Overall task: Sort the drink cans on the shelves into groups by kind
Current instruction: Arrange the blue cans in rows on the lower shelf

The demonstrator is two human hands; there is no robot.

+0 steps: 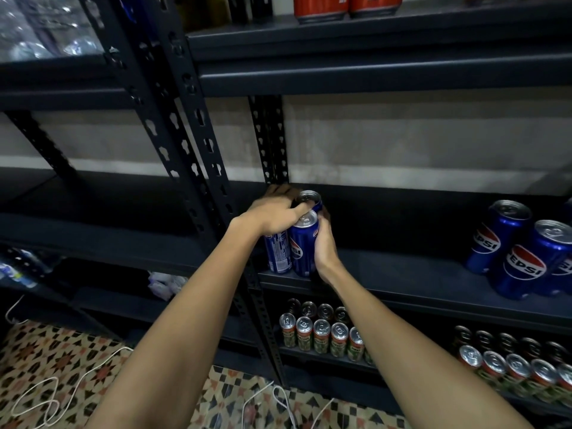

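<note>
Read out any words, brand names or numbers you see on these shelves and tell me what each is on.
"PEPSI": front blue aluminium can at right.
"EPSI", cut off: blue can behind it.
Pepsi logo, letters blurred: blue can in the right hand.
Unreadable small print: blue can under the left hand.
Unreadable white figures: red cans on the top shelf.
Blurred labels: green-and-red cans.

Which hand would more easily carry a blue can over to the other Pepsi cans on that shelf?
Probably the right hand: it grips the front blue can from the side facing the Pepsi group. The left hand lies across the can tops, farther away.

Head view, down onto shelves [402, 274]
</note>
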